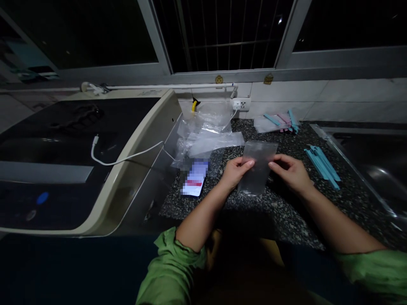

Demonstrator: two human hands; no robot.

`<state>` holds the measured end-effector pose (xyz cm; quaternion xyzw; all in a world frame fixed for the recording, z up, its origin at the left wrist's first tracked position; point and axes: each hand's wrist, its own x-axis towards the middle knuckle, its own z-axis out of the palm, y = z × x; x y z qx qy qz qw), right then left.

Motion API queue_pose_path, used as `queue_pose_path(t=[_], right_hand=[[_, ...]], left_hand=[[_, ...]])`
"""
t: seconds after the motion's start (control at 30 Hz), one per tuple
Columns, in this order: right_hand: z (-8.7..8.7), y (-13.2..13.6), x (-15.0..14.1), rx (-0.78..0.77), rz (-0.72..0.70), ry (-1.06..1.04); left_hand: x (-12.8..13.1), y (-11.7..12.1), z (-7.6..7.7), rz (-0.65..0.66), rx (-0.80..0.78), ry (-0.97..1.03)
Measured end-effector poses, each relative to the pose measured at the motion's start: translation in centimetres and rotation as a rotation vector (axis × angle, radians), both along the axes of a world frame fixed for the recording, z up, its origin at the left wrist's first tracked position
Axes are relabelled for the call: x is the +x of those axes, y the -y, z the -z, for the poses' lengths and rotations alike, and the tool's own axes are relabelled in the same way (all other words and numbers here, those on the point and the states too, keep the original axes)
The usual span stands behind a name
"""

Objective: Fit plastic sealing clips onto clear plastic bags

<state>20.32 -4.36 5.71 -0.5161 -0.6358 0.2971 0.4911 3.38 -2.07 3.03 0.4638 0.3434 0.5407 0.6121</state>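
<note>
A clear plastic bag (256, 178) is held upright above the speckled counter. My left hand (234, 171) pinches its left edge between thumb and fingers. At the opposite edge, my right hand (291, 171) grips the same bag with thumb and forefinger. More clear plastic bags (206, 140) lie in a loose pile beyond my left hand. Several light blue sealing clips (322, 166) rest on the counter to the right of my right hand. Farther back, blue and pink clips (284, 120) lie on another plastic bag.
A lit phone (194, 180) lies left of my left forearm. A washing machine (127, 203) stands at the left, with a white charging cable (127, 160) across its lid. A wall socket (243, 104) holds a charger. At the right is a metal sink (378, 178).
</note>
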Motion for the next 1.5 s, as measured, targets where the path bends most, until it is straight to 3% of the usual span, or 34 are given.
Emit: queue_pose_path(t=[0.23,0.5,0.73,1.03,1.1,1.3,1.5], right_hand=[[1.4,-0.1,-1.0,-0.046,-0.076,0.082],[1.6,0.0,-1.1,-0.102,-0.069,0.083],[2.6,0.2,-1.4,-0.27,-0.284,0.222],[3.3,0.3,-1.6,-0.298,-0.37,0.201],[2.8,0.2,-1.4,-0.296,-0.345,0.183],[1.0,-0.4,-0.2,-0.131,-0.046,-0.043],[0.5,-0.6,0.5,-0.091,0.033,-0.117]], left_hand=[[-0.1,-0.2,-0.4,-0.055,-0.06,0.157],[-0.2,-0.2,-0.5,-0.065,-0.111,0.207],[-0.6,-0.8,-0.8,-0.176,-0.155,0.347],[-0.6,-1.2,-0.2,-0.212,-0.145,0.294],[-0.5,-1.2,-0.1,-0.181,-0.148,0.265],[0.5,-0.4,0.5,0.007,-0.18,0.097],[1.3,0.3,0.9,0.121,-0.246,0.024]])
